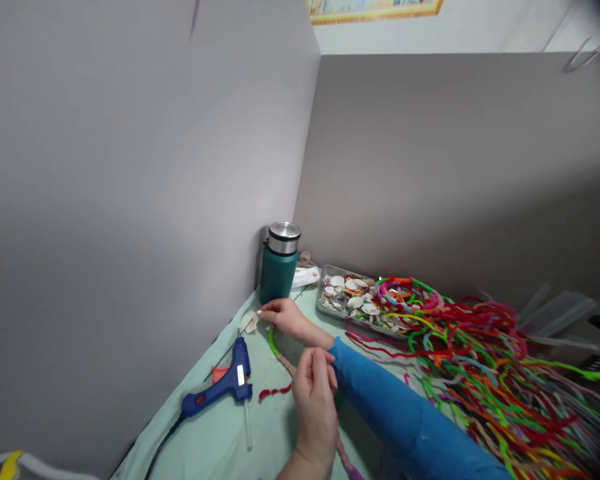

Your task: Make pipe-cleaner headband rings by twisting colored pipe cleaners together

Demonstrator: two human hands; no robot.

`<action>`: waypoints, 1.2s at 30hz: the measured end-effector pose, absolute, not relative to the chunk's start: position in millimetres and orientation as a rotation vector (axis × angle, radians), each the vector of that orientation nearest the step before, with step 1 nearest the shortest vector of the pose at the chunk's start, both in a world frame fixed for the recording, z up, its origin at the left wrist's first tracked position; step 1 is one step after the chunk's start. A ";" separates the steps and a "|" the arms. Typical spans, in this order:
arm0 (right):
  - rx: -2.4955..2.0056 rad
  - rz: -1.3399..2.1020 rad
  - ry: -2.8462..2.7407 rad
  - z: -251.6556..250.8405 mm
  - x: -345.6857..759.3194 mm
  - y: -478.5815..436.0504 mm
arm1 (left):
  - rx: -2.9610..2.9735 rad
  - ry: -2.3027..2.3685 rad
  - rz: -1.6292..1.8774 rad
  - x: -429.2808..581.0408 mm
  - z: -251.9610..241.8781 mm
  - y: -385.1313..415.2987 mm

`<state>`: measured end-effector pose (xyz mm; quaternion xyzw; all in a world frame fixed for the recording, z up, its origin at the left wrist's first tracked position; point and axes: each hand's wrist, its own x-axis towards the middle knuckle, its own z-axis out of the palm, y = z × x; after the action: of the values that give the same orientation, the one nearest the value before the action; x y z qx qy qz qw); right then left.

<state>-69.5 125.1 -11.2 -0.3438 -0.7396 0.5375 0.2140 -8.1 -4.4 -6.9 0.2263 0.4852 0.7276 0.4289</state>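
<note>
My right hand (285,319), at the end of a blue sleeve, pinches a small white piece (259,312) between thumb and fingertip. Just beside it lies a pale, roundish, shell-like disc (250,323), at the nozzle of a blue glue gun (220,388). The gun rests on the table with a clear glue stick (248,427) poking out of its back. Closer to me, my left hand (316,393) is closed, its fingertips pressed together; what they hold is hidden. A green and tan pipe cleaner (281,358) runs from near my right hand toward the left one.
A teal bottle (278,272) stands in the corner by the grey partition (130,200). Behind my right arm sit a metal tray (325,308) of shells and a large heap of coloured pipe cleaners (480,360). A short red piece (275,392) lies on the pale green cloth (205,443).
</note>
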 end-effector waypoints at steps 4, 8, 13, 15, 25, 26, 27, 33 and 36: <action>-0.937 1.373 -2.056 -10.8 -69.3 124.9 | 0.570 1.212 1.811 -9.0 -6.3 -4.3; -0.912 1.305 -2.063 -10.2 -67.2 125.9 | 0.553 1.204 1.810 -8.7 -5.3 -4.9; -0.846 1.267 -2.071 -5.8 -61.7 127.5 | 0.554 1.195 1.823 -8.7 -4.4 -4.8; -0.826 1.273 -2.072 -2.3 -59.9 127.8 | 0.556 1.191 1.819 -8.8 -4.5 -5.0; -0.806 1.060 -2.397 -6.6 -68.4 121.8 | 0.540 1.203 1.841 -8.3 -3.9 -5.9; -0.805 1.013 -2.429 -8.1 -69.3 120.7 | 0.539 1.210 1.843 -8.6 -4.0 -5.8; -0.803 0.961 -2.460 -9.2 -69.8 119.6 | 0.539 1.216 1.847 -9.0 -4.2 -5.8; -0.824 0.645 -2.628 -7.2 -63.4 112.2 | 0.554 1.248 1.878 -11.1 -4.2 -6.7; -0.825 0.537 -2.700 -5.0 -57.1 107.4 | 0.578 1.260 1.887 -10.9 -3.2 -7.0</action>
<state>-57.1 107.4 -5.0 -0.2845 -0.9311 0.1853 0.1336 -10.9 -7.0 -3.2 0.2273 0.4958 0.7423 0.3892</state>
